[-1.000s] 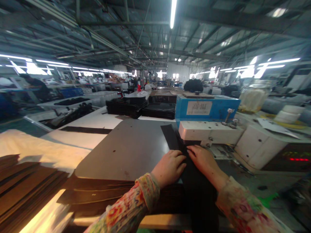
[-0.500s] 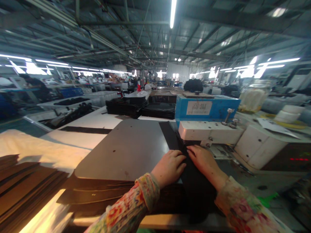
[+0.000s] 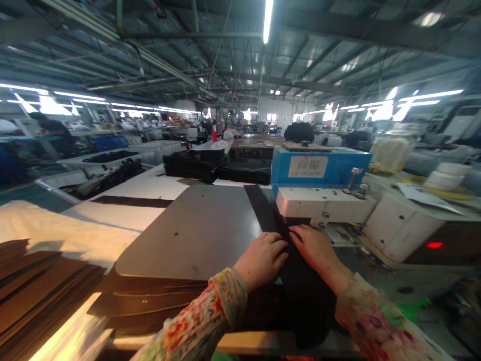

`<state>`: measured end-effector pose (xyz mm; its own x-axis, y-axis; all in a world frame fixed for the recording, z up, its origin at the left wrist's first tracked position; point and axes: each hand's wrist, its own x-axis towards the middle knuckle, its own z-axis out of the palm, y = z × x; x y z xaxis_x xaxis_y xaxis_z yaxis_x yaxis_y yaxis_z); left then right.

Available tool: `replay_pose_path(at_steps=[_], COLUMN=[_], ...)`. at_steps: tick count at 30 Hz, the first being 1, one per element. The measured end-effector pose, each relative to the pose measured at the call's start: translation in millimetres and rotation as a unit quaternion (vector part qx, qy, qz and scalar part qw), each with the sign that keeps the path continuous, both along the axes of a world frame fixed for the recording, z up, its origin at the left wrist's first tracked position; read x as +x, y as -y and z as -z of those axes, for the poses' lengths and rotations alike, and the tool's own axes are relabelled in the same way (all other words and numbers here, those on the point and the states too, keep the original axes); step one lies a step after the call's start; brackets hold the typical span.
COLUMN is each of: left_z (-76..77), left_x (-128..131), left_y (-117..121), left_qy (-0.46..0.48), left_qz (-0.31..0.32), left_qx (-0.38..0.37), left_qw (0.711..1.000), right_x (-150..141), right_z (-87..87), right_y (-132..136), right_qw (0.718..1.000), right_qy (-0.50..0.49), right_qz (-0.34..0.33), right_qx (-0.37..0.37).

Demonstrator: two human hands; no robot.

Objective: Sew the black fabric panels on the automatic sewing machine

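Observation:
A long black strip of sheet material (image 3: pixel 306 286) runs from the front edge up to the machine head, and its far end lies over the grey metal plate (image 3: pixel 188 230). My left hand (image 3: pixel 261 258) is closed on the strip's left edge, with curled fingers and the palm side over the plate. Just to its right, my right hand (image 3: pixel 315 253) pinches the strip close beside the machine head (image 3: pixel 325 203). The fingertips of both hands almost meet, and what lies under them is partly hidden.
A blue box (image 3: pixel 319 168) sits on the machine. Brown sheets (image 3: pixel 150 303) are stacked under the plate, with more brown pieces (image 3: pixel 41 286) at left. Black stacks (image 3: pixel 193 165) stand behind. A control box (image 3: pixel 424 235) with a red light is at right.
The strip's far end has slid slightly away and to the left over the plate. My hands stay nearly in place. The red display changed from a row of marks to one bright patch.

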<state>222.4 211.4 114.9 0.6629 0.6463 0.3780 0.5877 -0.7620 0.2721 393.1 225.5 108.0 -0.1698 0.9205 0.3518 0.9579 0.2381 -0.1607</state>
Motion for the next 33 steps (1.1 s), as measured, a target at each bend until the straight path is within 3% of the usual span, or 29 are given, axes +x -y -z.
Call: replay_pose_path(at_steps=[33], left_z=[1.9], left_x=[-0.1], left_y=[-1.1], left_qy=[0.015], left_qz=[0.007], left_qx=[0.001], left_qw=[1.000], right_x=[1.4], right_z=[1.5], right_y=[-1.3], right_qw=[1.000], right_qy=[0.002], right_qz=[-0.004], right_qx=[0.002])
